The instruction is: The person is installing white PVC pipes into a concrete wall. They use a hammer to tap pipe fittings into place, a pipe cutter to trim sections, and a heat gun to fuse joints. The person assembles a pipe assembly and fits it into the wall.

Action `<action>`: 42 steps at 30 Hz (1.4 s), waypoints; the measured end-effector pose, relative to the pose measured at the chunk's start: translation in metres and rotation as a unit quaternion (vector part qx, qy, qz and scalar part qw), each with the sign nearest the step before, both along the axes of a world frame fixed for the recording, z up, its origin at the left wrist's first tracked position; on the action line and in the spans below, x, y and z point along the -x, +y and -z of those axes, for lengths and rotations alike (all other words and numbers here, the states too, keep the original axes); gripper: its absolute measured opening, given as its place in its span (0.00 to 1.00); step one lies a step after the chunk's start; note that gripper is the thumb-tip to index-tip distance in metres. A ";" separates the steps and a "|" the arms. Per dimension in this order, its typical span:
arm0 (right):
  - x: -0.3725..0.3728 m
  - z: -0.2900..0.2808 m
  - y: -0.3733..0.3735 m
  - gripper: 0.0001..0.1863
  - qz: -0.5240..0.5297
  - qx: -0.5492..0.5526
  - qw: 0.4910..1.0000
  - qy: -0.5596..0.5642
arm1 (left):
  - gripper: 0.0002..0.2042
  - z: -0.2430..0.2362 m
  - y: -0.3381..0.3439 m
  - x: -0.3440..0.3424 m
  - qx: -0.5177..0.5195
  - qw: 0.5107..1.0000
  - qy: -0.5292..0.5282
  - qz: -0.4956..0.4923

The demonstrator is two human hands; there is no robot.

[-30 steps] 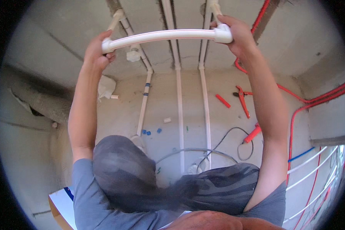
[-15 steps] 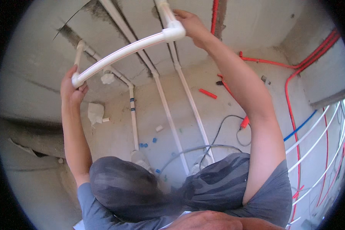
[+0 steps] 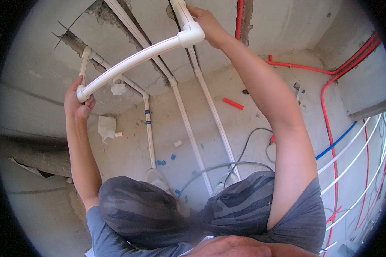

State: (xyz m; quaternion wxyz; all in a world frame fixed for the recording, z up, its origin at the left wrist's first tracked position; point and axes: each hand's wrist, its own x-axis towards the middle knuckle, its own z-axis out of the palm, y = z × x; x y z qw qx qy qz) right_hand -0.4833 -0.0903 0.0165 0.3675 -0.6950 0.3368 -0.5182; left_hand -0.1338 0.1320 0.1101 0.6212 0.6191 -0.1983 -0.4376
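Note:
A white plastic pipe with a red stripe (image 3: 133,60) spans between my two hands, with an elbow fitting at each end. My left hand (image 3: 79,103) is closed round the left elbow (image 3: 82,93), which meets a short pipe (image 3: 84,68) leading to a wall fitting (image 3: 87,51). At the right elbow (image 3: 191,34), my right hand (image 3: 208,28) grips the short striped pipe (image 3: 182,13) rising from it; some of its fingers are hidden behind that pipe. Below the long pipe, a white valve knob (image 3: 118,88) sits on a wall pipe.
White pipes (image 3: 186,124) run down grooves in the wall and across the floor between my shoes. A red pipe piece (image 3: 233,103), blue bits (image 3: 173,157) and a dark cable (image 3: 244,147) lie on the floor. Red conduits (image 3: 324,103) and white pipes (image 3: 347,150) are at the right.
Both hands and the long pipe have shifted slightly left, and its left end sits a little lower. My grip looks the same.

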 end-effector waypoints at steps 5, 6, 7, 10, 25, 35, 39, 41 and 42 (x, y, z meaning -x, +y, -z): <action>0.018 -0.036 0.020 0.17 -0.038 -0.207 0.963 -0.168 | 0.15 0.001 0.002 0.005 0.020 1.000 -0.006 -0.014; 0.023 -0.042 0.024 0.18 -0.060 -0.227 0.960 -0.154 | 0.15 0.001 0.002 0.002 0.020 1.000 -0.003 -0.008; 0.028 -0.049 0.027 0.20 -0.082 -0.247 0.955 -0.140 | 0.15 0.001 0.003 0.000 0.020 1.000 0.001 -0.002; 0.030 -0.056 0.031 0.21 -0.090 -0.272 0.953 -0.102 | 0.15 0.004 0.006 -0.001 0.026 1.000 0.003 0.007; -0.010 0.021 -0.013 0.14 0.223 0.088 0.920 0.310 | 0.17 0.005 0.001 -0.010 0.008 1.000 -0.021 -0.002; -0.005 0.062 -0.007 0.13 0.225 0.138 0.898 0.352 | 0.17 0.000 0.001 0.001 0.004 1.000 -0.009 0.005; 0.023 0.196 0.039 0.19 0.004 -0.006 0.832 0.555 | 0.17 0.001 -0.003 -0.007 0.009 1.000 0.005 0.022; 0.048 0.263 0.087 0.25 -0.091 -0.069 0.798 0.592 | 0.16 0.003 -0.005 -0.004 0.011 1.000 0.017 0.007; 0.061 0.286 0.105 0.26 -0.172 -0.046 0.752 0.634 | 0.15 0.003 -0.008 -0.001 0.014 1.000 0.024 0.002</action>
